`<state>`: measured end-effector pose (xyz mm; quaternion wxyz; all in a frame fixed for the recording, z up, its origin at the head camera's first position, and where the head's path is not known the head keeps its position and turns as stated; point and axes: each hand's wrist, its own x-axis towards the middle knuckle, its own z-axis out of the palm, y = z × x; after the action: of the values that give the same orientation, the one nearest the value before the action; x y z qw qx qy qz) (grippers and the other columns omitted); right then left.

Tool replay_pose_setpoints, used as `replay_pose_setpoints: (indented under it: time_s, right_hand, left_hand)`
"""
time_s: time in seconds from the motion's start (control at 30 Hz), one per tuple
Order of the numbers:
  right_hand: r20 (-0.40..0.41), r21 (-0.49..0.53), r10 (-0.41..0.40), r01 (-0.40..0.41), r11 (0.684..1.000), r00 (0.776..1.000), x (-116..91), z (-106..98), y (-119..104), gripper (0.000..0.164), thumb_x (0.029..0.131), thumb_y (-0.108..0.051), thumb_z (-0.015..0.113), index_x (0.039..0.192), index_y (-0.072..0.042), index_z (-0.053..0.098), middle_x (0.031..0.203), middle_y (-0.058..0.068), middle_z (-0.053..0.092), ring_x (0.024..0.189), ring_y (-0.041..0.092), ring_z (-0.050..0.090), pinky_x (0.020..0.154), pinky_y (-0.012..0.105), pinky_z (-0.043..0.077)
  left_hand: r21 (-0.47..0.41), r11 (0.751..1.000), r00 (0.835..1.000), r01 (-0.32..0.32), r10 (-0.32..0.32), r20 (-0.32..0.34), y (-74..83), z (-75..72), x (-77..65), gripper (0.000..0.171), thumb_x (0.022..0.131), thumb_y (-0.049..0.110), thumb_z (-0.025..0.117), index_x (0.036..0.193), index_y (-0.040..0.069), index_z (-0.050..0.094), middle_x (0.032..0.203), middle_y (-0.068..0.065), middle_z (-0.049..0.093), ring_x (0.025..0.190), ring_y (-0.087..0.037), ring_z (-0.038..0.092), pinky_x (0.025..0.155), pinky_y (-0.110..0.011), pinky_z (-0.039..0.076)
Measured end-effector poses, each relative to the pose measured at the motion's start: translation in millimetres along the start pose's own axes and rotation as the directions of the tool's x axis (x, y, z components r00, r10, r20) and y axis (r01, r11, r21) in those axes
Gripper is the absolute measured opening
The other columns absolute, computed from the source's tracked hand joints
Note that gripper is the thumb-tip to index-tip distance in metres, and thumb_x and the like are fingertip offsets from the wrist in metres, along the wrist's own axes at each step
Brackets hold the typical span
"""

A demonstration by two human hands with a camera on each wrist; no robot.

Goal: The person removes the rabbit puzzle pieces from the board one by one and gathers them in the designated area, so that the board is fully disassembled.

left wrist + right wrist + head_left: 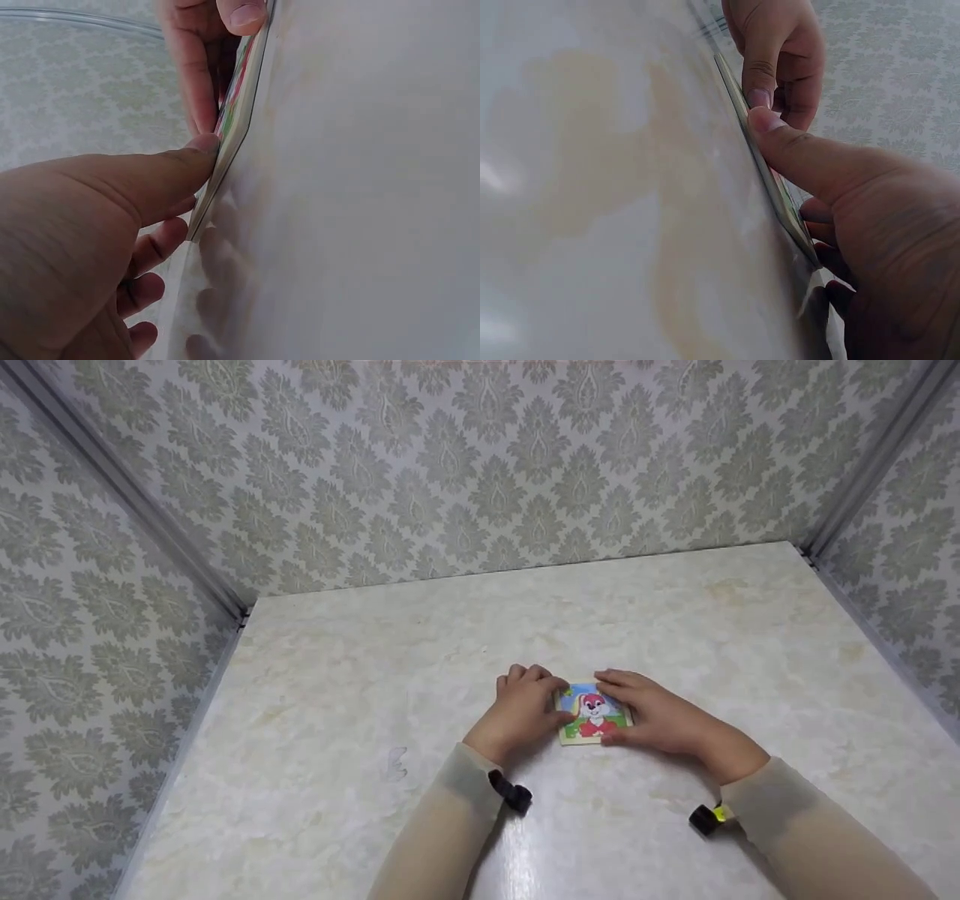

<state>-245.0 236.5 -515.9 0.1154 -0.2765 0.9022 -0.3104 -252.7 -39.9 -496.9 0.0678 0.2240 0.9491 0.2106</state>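
Head view, board (596,727): Lies on the table (337,720), right of centre and toward the near side, face up, showing a rabbit (593,706) on blue and green.
Head view, left hand (523,711): Clamped on the board's left side, with thumb over the edge and forefinger at the far left corner; holds the remaining fingers bent, off the board.
Head view, right hand (667,718): Clamped on the right side, with thumb at the near edge and fingertips at the far right corner.
Left wrist view, rim (244,112): Pale, seen almost edge-on, close along the table; pinched by the left thumb (196,150). Cannot tell whether fully flat.
Right wrist view, right thumb (771,129): Pressed to the near rim, with the other fingers curled at the right side.
Step in hand: By judgement, holding and steadying, perhaps squaring up, from both sides.
Next move: Seems to call for even pressure left and right; for a lift, raising both sides together; for a release, loosening both grips without dragging the board.
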Motion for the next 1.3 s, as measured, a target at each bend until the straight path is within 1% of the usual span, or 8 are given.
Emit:
replay_pose_setpoints:
  time_s: [0.3, 0.43, 0.57, 0.7, 0.87, 1.0, 1.13, 1.3]
  right_hand:
    - [0.005, -0.011, -0.019, 0.019, 1.0, 1.0, 6, 0, 0, 0.095, 0.1, -0.053, 0.086, 0.171, -0.003, 0.047, 0.185, 0.015, 0.035, 0.173, 0.046, 0.027, 0.135, 0.07, 0.031]
    - [0.008, -0.008, -0.028, 0.028, 1.0, 1.0, 6, 0, 2, 0.09, 0.101, -0.052, 0.085, 0.17, -0.006, 0.05, 0.185, 0.015, 0.035, 0.173, 0.047, 0.027, 0.135, 0.07, 0.031]
    - [0.009, 0.003, -0.025, 0.025, 1.0, 1.0, 2, 0, 5, 0.086, 0.101, -0.049, 0.086, 0.169, -0.009, 0.052, 0.185, 0.014, 0.035, 0.172, 0.046, 0.028, 0.135, 0.07, 0.031]
    - [0.02, 0.008, -0.016, 0.015, 1.0, 1.0, -3, 3, 6, 0.085, 0.1, -0.049, 0.086, 0.169, -0.012, 0.053, 0.185, 0.011, 0.035, 0.172, 0.043, 0.029, 0.135, 0.069, 0.031]
    - [0.028, 0.004, -0.024, 0.024, 1.0, 0.999, -3, 7, 5, 0.083, 0.099, -0.052, 0.086, 0.167, -0.013, 0.057, 0.184, 0.009, 0.037, 0.172, 0.042, 0.03, 0.135, 0.069, 0.032]
    - [0.024, -0.004, -0.027, 0.027, 1.0, 0.999, -2, 6, 5, 0.083, 0.1, -0.051, 0.086, 0.167, -0.012, 0.057, 0.184, 0.01, 0.037, 0.172, 0.042, 0.031, 0.134, 0.069, 0.032]
    - [0.024, 0.0, -0.023, 0.023, 1.0, 0.999, -1, 2, 4, 0.085, 0.1, -0.049, 0.087, 0.169, -0.012, 0.054, 0.184, 0.011, 0.036, 0.172, 0.043, 0.03, 0.134, 0.069, 0.033]
    - [0.016, 0.001, -0.02, 0.02, 1.0, 1.0, 1, -1, 3, 0.086, 0.099, -0.051, 0.086, 0.169, -0.012, 0.054, 0.184, 0.011, 0.036, 0.172, 0.043, 0.03, 0.135, 0.069, 0.032]
  left_hand:
    - [0.004, 0.998, 0.997, 0.064, -0.064, 0.032, 4.4, -1.1, 4.4, 0.043, 0.111, 0.041, 0.074, 0.147, 0.019, 0.071, 0.142, -0.005, 0.067, 0.131, -0.028, 0.049, 0.115, -0.052, 0.037]
    - [-0.04, 0.993, 0.993, 0.113, -0.112, 0.037, 5.6, 0.7, 13.0, 0.037, 0.111, 0.038, 0.073, 0.143, 0.018, 0.071, 0.14, -0.005, 0.068, 0.133, -0.029, 0.05, 0.117, -0.053, 0.037]
    - [-0.1, 0.986, 0.99, 0.137, -0.131, 0.06, 7.4, 3.3, 17.8, 0.036, 0.11, 0.036, 0.076, 0.14, 0.017, 0.071, 0.139, -0.005, 0.069, 0.133, -0.03, 0.05, 0.116, -0.052, 0.036]
    - [-0.16, 0.976, 0.987, 0.149, -0.137, 0.08, 7.4, 7.0, 14.5, 0.036, 0.109, 0.034, 0.078, 0.139, 0.016, 0.069, 0.137, -0.004, 0.068, 0.13, -0.028, 0.049, 0.114, -0.049, 0.035]
    - [-0.198, 0.967, 0.986, 0.163, -0.153, 0.063, 6.2, 9.5, 8.7, 0.034, 0.107, 0.031, 0.08, 0.135, 0.017, 0.066, 0.136, -0.003, 0.067, 0.131, -0.028, 0.049, 0.116, -0.05, 0.035]
    - [-0.222, 0.961, 0.986, 0.165, -0.159, 0.048, 7.5, 7.5, 9.6, 0.031, 0.107, 0.03, 0.081, 0.132, 0.018, 0.066, 0.132, -0.002, 0.069, 0.127, -0.026, 0.051, 0.115, -0.05, 0.037]
    - [-0.226, 0.963, 0.989, 0.149, -0.143, 0.045, 10.0, 3.1, 12.9, 0.031, 0.107, 0.028, 0.082, 0.133, 0.019, 0.069, 0.126, 0.001, 0.073, 0.119, -0.023, 0.055, 0.112, -0.047, 0.037]
    - [-0.213, 0.969, 0.992, 0.124, -0.128, -0.006, 7.1, -2.0, 16.0, 0.032, 0.104, 0.028, 0.085, 0.132, 0.016, 0.077, 0.124, 0.0, 0.079, 0.116, -0.024, 0.061, 0.113, -0.048, 0.036]
